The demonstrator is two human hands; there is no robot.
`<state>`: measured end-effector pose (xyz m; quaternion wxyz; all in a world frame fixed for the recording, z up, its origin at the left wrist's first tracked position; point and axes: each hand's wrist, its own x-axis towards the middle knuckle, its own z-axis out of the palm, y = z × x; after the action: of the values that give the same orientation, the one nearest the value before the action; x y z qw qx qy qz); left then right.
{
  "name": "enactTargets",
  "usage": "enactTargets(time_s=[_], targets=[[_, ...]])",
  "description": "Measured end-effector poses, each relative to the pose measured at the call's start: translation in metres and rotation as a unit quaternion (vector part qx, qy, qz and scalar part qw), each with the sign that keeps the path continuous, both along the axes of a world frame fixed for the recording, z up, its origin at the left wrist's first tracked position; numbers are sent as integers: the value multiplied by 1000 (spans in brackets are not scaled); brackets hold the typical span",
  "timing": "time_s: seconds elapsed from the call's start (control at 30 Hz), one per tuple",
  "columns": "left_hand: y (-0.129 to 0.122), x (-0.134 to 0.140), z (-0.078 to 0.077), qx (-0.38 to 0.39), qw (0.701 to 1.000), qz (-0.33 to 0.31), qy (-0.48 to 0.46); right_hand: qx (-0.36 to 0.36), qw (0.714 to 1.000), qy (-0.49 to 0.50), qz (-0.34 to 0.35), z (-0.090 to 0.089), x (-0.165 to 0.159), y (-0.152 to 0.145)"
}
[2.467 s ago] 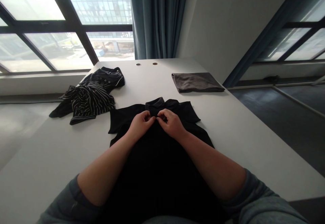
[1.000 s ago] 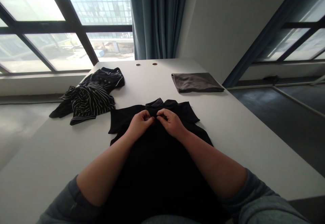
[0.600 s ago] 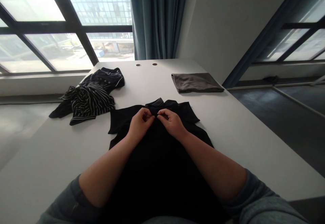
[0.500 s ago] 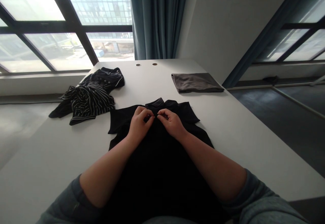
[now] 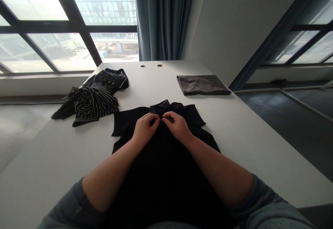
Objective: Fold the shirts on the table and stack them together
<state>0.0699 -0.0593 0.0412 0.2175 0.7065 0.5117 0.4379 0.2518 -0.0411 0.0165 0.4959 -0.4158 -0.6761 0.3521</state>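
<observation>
A black short-sleeved collared shirt (image 5: 166,163) lies spread on the white table, its collar (image 5: 159,106) at the far end and its sleeves out to both sides. Just below the collar, my left hand (image 5: 146,128) pinches the shirt's front with thumb and forefinger. My right hand (image 5: 177,125) pinches the fabric close beside it, the two sets of fingertips nearly touching. Whether a button sits between the fingers is too small and dark to tell. The lower part of the shirt runs down toward my body between my forearms.
On the white table (image 5: 260,159), a heap of dark and striped clothes (image 5: 95,99) lies at the left. A folded grey-brown cloth (image 5: 203,85) rests at the back right. Two round cable holes are near the far edge, before a blue curtain (image 5: 162,21) and windows.
Both hands stay at the shirt front below the collar, with only slight finger movement; the left fingers have drawn a little closer together. The whole view has shifted slightly.
</observation>
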Motion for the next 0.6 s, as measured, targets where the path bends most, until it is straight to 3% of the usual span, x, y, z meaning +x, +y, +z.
enactTargets(time_s=[0.23,0.6], targets=[[7,-3,-9,-103,990,-10,-96,45,998,-42,4,1,2,0],[9,-5,-9,-77,993,-16,-84,107,991,-67,-30,-4,-1,-1]])
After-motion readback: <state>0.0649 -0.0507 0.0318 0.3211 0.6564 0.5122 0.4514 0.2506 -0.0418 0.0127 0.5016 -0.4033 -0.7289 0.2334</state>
